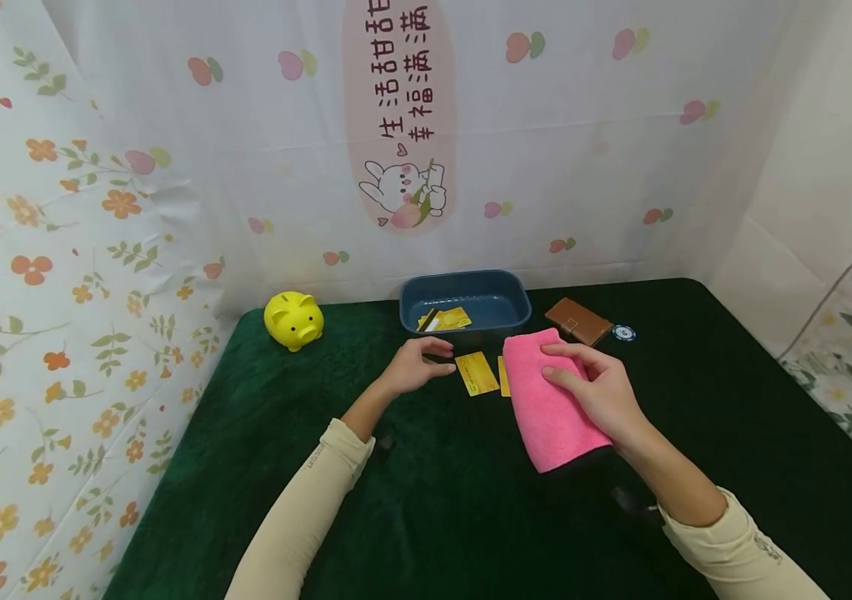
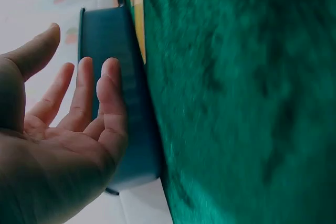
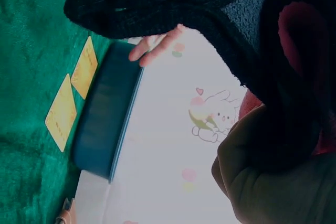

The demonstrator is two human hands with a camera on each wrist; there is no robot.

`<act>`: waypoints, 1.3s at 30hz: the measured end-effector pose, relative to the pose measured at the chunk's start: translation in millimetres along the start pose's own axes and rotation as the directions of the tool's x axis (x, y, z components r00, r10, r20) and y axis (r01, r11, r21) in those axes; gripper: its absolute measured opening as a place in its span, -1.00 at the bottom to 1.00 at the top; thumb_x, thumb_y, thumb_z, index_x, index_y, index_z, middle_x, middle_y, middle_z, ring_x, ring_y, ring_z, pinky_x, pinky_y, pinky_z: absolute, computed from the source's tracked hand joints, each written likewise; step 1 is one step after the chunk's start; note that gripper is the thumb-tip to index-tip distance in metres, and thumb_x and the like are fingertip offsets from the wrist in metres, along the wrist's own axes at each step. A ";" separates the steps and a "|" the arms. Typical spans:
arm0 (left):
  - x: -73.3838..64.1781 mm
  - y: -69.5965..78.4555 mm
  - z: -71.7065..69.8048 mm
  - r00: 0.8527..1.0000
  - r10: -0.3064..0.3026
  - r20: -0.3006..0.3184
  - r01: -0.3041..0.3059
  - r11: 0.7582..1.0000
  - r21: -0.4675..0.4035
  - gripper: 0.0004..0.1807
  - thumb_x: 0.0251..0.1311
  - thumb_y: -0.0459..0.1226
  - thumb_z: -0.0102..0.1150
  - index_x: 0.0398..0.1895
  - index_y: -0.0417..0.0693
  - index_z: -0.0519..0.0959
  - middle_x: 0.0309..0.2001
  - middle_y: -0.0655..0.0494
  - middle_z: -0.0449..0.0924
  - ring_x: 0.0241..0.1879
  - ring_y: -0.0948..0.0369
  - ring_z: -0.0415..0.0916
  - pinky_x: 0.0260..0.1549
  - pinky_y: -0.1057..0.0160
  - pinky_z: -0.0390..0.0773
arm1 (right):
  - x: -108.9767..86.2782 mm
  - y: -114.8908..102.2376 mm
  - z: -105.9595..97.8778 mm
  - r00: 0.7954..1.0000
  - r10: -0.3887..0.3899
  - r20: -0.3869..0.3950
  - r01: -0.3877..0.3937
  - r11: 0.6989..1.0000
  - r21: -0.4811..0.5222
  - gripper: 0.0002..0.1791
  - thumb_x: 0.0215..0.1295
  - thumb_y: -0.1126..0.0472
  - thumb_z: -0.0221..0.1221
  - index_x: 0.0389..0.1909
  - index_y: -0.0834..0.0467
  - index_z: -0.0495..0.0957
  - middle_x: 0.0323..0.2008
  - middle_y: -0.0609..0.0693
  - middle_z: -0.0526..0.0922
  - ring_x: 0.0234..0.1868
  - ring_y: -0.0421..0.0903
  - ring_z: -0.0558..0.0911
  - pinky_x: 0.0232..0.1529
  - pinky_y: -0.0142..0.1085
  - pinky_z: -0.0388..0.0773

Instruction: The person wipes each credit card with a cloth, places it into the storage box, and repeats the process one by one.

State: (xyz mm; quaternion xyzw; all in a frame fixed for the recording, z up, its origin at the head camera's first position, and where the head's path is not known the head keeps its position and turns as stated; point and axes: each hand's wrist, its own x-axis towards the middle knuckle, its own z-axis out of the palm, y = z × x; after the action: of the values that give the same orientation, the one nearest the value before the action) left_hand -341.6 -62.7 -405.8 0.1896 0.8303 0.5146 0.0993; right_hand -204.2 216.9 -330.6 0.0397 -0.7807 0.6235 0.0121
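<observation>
My right hand point(image 1: 606, 396) pinches a folded pink cloth point(image 1: 553, 408) between thumb and fingers, held up over the green-covered table. In the right wrist view the cloth point(image 3: 126, 6) looks dark and hangs in folds. My left hand point(image 1: 417, 367) holds nothing; its fingers bend loosely, beside a yellow card point(image 1: 477, 374) on the table. The left wrist view shows the palm of that hand point(image 2: 68, 135) in front of the blue basin. A second yellow card point(image 1: 503, 377) lies partly hidden behind the cloth.
A blue basin point(image 1: 504, 327) at the back of the table holds several yellow cards point(image 1: 450, 319). A yellow piggy bank point(image 1: 293, 321) stands at the back left. Right of the basin lie a brown wallet point(image 1: 578, 322) and a poker chip point(image 1: 623, 332). Printed curtains hang behind.
</observation>
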 end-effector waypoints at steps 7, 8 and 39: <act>6.7 1.4 13.8 0.997 -0.031 0.065 0.023 0.993 0.118 -0.51 0.21 -0.29 0.37 0.20 -0.21 0.53 0.18 -0.10 0.55 0.05 -0.04 0.58 0.00 0.10 0.62 | -2.0 2.1 -2.4 1.000 0.018 -0.004 -0.018 1.000 -0.015 -0.53 0.40 0.06 0.22 0.24 0.14 0.48 -0.01 0.16 0.49 -0.28 -0.02 0.65 -0.32 -0.20 0.68; 7.1 1.6 15.1 0.997 -0.042 0.068 0.032 0.989 0.142 -0.49 0.20 -0.27 0.38 0.22 -0.18 0.52 0.20 -0.09 0.54 0.07 -0.05 0.57 0.01 0.08 0.61 | -2.2 2.3 -2.6 1.000 0.021 -0.001 -0.021 1.000 -0.013 -0.53 0.40 0.06 0.22 0.24 0.14 0.48 -0.01 0.17 0.49 -0.28 -0.02 0.65 -0.32 -0.19 0.68; -2.7 5.9 17.2 0.966 -0.191 0.172 0.139 0.952 0.273 -0.43 0.15 -0.25 0.42 0.24 -0.13 0.49 0.12 -0.06 0.59 0.06 0.05 0.54 0.01 0.10 0.56 | -3.4 7.1 -17.3 1.000 0.013 0.011 -0.012 0.999 -0.039 -0.55 0.40 0.07 0.21 0.23 0.17 0.48 0.01 0.16 0.46 -0.27 -0.03 0.64 -0.33 -0.20 0.69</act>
State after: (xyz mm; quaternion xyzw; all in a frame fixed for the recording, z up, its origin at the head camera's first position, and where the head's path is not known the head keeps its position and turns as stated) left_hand -331.7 -47.5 -408.3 0.1804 0.8893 0.3706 0.1981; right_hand -201.9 235.5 -334.0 0.0380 -0.7931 0.6079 0.0048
